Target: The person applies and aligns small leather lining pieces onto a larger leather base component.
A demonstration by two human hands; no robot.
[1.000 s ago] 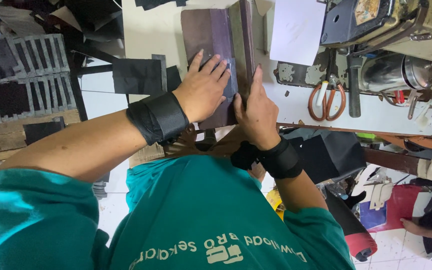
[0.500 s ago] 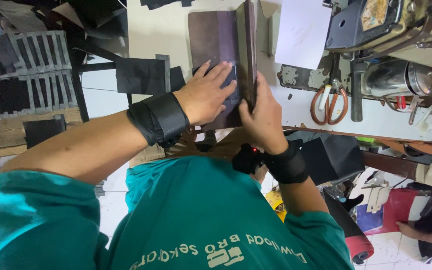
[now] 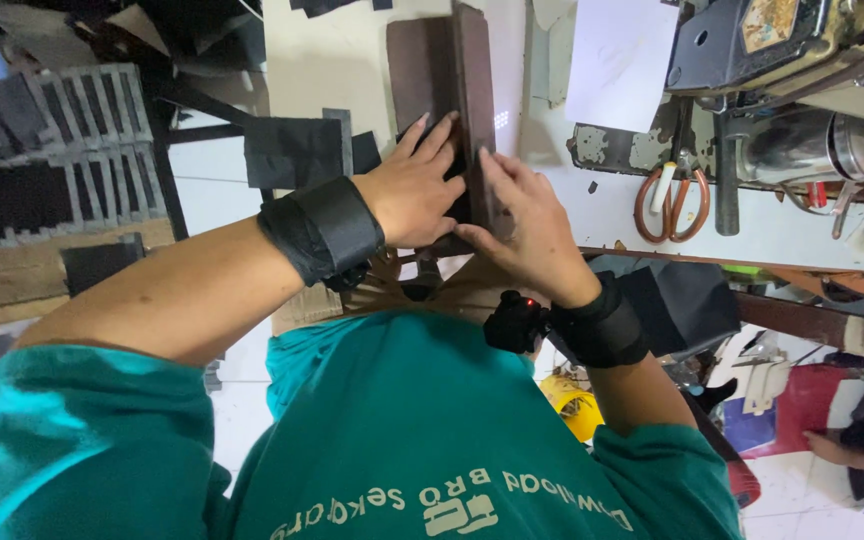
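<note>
A dark brown folded leather piece (image 3: 432,70) lies on the pale worktable (image 3: 332,60), its right flap standing up on edge. My left hand (image 3: 414,188) presses flat on the near part of the piece, fingers spread inside the fold. My right hand (image 3: 524,225) pushes against the outer side of the upright flap, fingers straight. Both wrists wear black bands; a small black device (image 3: 515,320) with a red light sits at the right wrist.
Orange-handled scissors (image 3: 667,200) lie right of my hands beside a sewing machine (image 3: 792,60) and its metal motor (image 3: 812,145). A white paper sheet (image 3: 617,60) lies at the back. Black cut pieces (image 3: 292,150) and grey racks (image 3: 52,150) are at left.
Both hands have slid forward along the leather piece, and the right hand now lies flatter against the upright flap. The view has shifted slightly.
</note>
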